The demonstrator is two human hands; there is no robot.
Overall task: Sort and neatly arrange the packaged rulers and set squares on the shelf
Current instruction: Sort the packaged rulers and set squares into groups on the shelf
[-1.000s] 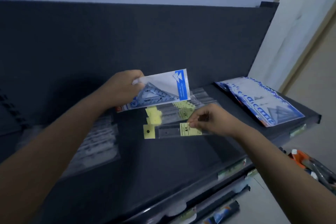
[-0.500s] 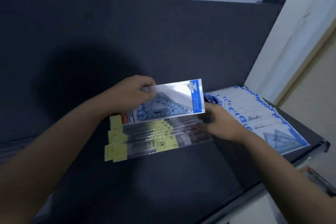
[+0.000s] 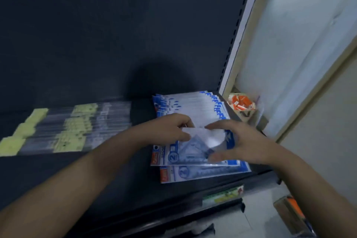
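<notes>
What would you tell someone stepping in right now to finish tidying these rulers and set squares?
Left hand pinches the top set-square pack at its far-left corner; right hand open, spread over its right end.
Ruler packs lie fanned on the shelf, left; set-square stack on its right.
Done: the two kinds are apart.
Left: settle this pack on the stack, straighten both piles.

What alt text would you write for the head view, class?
A person's left hand pinches a set square packet over a pile of matching packets on a dark shelf, while the right hand hovers open at its right end. Yellow-labelled ruler packets lie to the left.
</notes>
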